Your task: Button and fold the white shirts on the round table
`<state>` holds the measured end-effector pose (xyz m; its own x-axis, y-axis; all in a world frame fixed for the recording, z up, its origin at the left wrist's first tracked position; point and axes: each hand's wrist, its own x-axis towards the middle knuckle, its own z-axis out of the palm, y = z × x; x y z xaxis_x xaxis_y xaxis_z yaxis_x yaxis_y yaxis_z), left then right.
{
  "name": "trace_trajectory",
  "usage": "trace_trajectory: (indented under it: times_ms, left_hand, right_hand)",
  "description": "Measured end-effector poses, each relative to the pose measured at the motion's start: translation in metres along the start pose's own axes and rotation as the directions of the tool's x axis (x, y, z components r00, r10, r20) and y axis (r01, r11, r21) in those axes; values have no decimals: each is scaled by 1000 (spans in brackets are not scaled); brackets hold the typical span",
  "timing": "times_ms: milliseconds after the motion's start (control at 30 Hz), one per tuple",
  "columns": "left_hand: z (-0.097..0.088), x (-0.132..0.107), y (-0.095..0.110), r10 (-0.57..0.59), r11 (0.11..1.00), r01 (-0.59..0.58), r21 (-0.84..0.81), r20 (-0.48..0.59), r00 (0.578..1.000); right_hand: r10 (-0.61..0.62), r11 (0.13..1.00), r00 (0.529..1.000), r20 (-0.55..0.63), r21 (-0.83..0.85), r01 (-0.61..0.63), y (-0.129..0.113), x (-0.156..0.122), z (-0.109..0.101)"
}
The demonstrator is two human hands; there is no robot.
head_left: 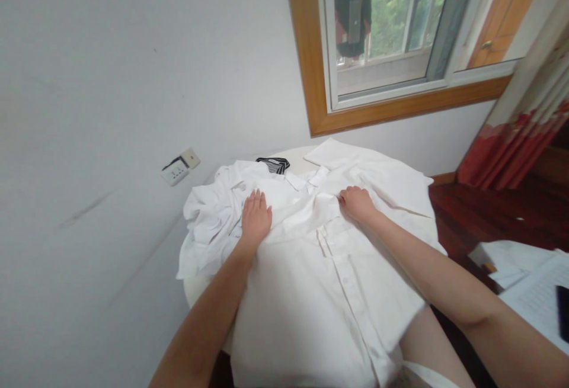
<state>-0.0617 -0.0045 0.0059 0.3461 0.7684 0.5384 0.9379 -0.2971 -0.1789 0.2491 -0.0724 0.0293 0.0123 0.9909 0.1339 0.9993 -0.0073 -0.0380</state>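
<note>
A white button-up shirt [302, 293] lies spread over a round white table, its collar toward the wall and its lower part hanging toward me. My left hand [256, 216] rests flat on the shirt's left side, fingers stretched out. On the other side, my right hand [357, 203] is closed, pinching a fold of the shirt near the upper front. The cloth between my hands is wrinkled. A rumpled heap of white cloth [213, 210] sits beside my left hand.
A black-and-white striped item [274, 165] lies at the table's back edge. The wall carries a power socket [175, 172]. A window [391, 32] is ahead, with a red-and-cream curtain [502, 139] at right. Papers [533, 281] and a dark object lie at lower right.
</note>
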Motion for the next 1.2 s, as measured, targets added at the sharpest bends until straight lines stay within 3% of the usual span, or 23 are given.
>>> trace_trajectory:
  times_ms: [200,400,500,700,867,1033,1200]
  left_hand:
    - [13,1,-12,-66,994,67,-82,11,998]
    - [23,0,-16,-106,980,116,-162,72,992]
    - [26,0,-18,-124,973,142,-182,107,987]
    - [28,1,-19,-112,975,136,-173,144,983]
    - [27,1,-18,-120,975,144,-167,146,982]
    - [25,0,-16,-95,981,111,-156,109,989]
    - [22,0,-16,-71,986,82,-143,84,994]
  right_hand:
    - [29,999,999,13,24,-30,3,-2,-2]
    - [-107,989,972,209,124,83,20,3,-16]
    - [-130,987,959,251,122,102,24,-1,-22]
    - [-24,1000,984,175,-6,26,17,-37,-22]
    - [2,997,985,171,70,-14,3,-65,-19]
    - [30,988,992,125,148,-48,-11,-73,-10]
    - [30,973,997,76,225,-46,-13,-83,-13]
